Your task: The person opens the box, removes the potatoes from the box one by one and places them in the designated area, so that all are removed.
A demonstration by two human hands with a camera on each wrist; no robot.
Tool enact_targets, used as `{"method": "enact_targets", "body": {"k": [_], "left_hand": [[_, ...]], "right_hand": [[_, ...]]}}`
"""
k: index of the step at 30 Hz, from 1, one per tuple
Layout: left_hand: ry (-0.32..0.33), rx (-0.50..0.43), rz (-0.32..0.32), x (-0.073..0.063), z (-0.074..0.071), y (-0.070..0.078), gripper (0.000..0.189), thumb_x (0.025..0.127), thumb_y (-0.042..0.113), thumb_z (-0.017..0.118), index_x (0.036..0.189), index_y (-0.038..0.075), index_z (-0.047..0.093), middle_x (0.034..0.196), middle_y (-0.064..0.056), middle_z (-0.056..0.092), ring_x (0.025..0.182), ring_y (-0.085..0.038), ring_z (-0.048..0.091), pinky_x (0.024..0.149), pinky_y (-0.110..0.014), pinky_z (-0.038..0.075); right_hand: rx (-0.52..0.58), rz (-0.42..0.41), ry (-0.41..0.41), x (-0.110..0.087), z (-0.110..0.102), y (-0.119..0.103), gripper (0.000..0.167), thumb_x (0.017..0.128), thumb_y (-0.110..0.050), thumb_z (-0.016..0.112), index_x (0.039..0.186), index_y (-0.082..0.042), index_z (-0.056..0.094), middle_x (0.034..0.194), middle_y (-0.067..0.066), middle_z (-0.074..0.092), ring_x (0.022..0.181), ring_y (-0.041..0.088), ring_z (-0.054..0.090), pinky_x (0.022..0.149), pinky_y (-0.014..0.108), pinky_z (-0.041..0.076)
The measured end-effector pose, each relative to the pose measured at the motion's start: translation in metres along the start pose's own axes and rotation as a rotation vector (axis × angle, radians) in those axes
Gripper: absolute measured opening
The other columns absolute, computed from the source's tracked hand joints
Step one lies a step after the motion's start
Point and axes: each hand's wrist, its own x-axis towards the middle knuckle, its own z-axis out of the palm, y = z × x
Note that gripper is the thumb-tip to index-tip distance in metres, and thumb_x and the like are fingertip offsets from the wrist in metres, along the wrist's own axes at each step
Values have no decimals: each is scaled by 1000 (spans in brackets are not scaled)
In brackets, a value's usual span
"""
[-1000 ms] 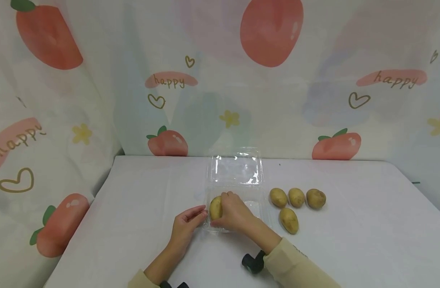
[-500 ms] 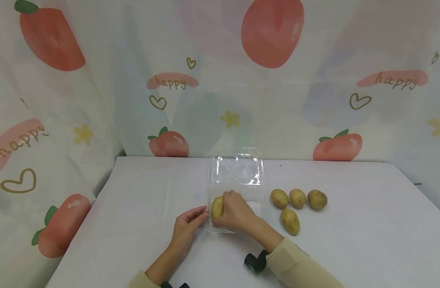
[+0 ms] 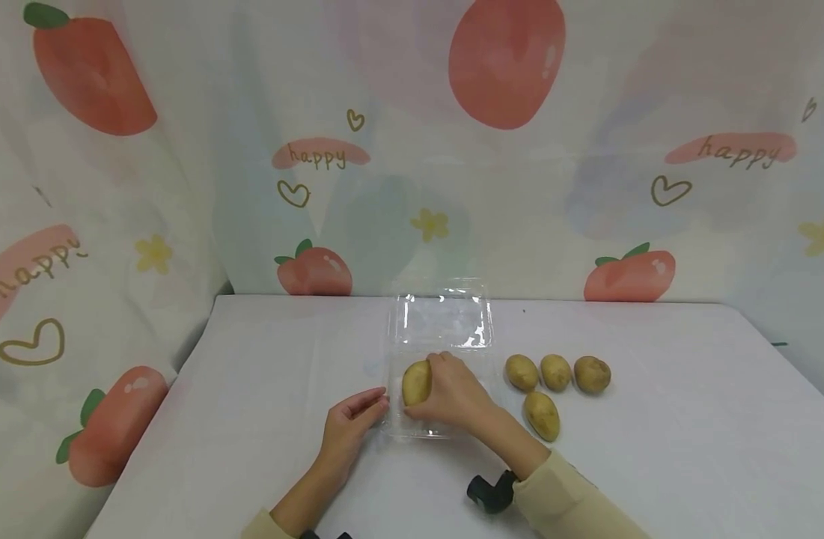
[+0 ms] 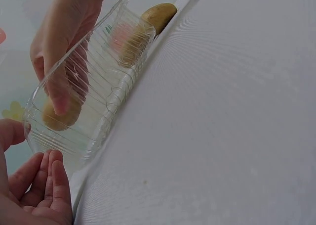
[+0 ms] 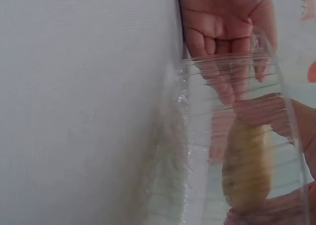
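Note:
My right hand (image 3: 455, 393) grips a yellow potato (image 3: 417, 383) within the base of a clear plastic clamshell box (image 3: 412, 428). Seen through the ribbed plastic in the right wrist view, thumb and fingers hold the opposite ends of the potato (image 5: 247, 168). My left hand (image 3: 354, 423) is at the box's left side, its fingers extended and fingertips right at the wall. In the left wrist view, the left thumb lies at the box rim and the fingers (image 4: 60, 183) beside the outer wall. The box's lid (image 3: 444, 318) is folded back, away from me.
Right of the box, several loose potatoes lie on the white table (image 3: 674, 419): three in a row, including a browner potato (image 3: 592, 374), and one potato (image 3: 542, 416) nearer me. A black device (image 3: 490, 492) sits by the right sleeve. A printed curtain (image 3: 519, 209) borders the table.
My right hand and the potato have shifted a little to the right inside the box. The left hand, the box and the loose potatoes stay where they were.

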Motion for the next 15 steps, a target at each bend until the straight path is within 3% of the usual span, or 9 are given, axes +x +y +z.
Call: {"method": "enact_targets", "body": {"k": [15], "left_hand": [[12, 31, 0, 1, 1, -2, 38, 83, 17, 69, 111, -6, 62, 103, -13, 64, 88, -12, 60, 76, -20, 48]], "right_hand": [[22, 21, 34, -11, -21, 0, 68, 56, -34, 84, 104, 4, 55, 86, 3, 54, 76, 17, 49, 66, 30, 44]]}}
